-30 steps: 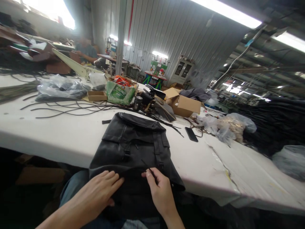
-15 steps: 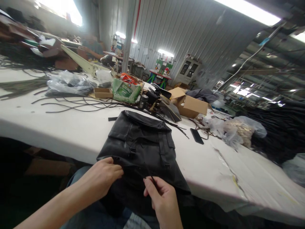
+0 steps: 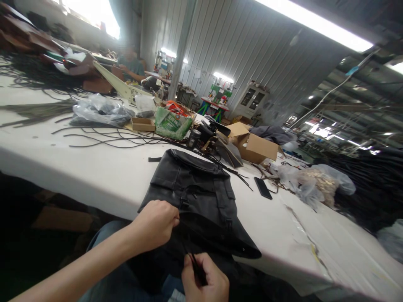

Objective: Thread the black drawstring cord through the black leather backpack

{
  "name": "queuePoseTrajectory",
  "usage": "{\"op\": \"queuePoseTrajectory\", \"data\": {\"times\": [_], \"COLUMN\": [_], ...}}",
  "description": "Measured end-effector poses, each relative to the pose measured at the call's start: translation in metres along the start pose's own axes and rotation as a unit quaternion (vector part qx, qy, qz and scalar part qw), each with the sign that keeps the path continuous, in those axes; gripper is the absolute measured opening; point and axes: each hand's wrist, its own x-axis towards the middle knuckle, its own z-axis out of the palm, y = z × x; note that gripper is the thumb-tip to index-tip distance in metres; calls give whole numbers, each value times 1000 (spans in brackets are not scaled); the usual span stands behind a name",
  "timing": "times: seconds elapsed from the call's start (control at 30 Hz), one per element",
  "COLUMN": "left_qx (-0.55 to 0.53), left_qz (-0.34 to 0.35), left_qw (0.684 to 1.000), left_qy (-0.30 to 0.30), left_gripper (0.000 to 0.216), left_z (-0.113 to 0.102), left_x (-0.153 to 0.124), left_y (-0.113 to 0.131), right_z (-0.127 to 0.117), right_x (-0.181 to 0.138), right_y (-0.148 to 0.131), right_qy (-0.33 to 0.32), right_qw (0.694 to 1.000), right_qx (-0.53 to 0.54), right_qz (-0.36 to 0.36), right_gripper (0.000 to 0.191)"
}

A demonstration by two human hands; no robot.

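Observation:
A black backpack (image 3: 201,188) with buckled straps lies on the white table, its near part hanging over the edge toward my lap. My left hand (image 3: 160,222) is closed at the near left side of the backpack, fingertips pinched at its lifted edge. What exactly they pinch is mostly hidden. Lower down, my right hand (image 3: 206,279) is closed around a thin, dark, pointed tool (image 3: 194,261), its tip toward the bag's dark underside. The tool's exact kind cannot be made out.
Black cords, a green bag (image 3: 173,123), a small cardboard tray (image 3: 142,124) and an open carton (image 3: 256,147) lie beyond the backpack. A phone (image 3: 263,188) rests to its right. Plastic bags and a dark pile stand farther right. Another person sits at the back left.
My left hand has moved right and closed at the bag's edge, which now stands lifted. My right hand has drawn down toward me with the pointed tool. The view has shifted slightly.

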Motion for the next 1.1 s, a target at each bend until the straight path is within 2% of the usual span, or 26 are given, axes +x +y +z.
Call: {"op": "queuePoseTrajectory", "data": {"times": [0.37,0.6,0.7,0.83,1.0,1.1], "left_qx": [-22,-40,-82,-160,-230,-255], "left_qz": [-1,11,22,33,-29,-63], "left_qw": [1000,999,996,984,973,965], "left_qy": [4,-8,-29,-67,-2,8], "left_gripper": [22,22,19,28,26,16], "left_z": [10,8,6,12,33,44], "left_x": [-2,-8,-14,-20,-17,-14], "left_y": [-3,-2,-2,-7,-11,-6], "right_z": [-3,0,6,15,17,14], "right_x": [8,16,20,20,16,16], "right_y": [-4,-13,-9,7,17,16], "right_qy": [-7,-25,-45,-77,-71,-89], "right_qw": [999,998,996,991,987,986], "right_qx": [-28,-2,5,-17,-37,-42], "right_qz": [-32,-59,-82,-111,-136,-138], "right_gripper": [40,34,32,26,21,20]}}
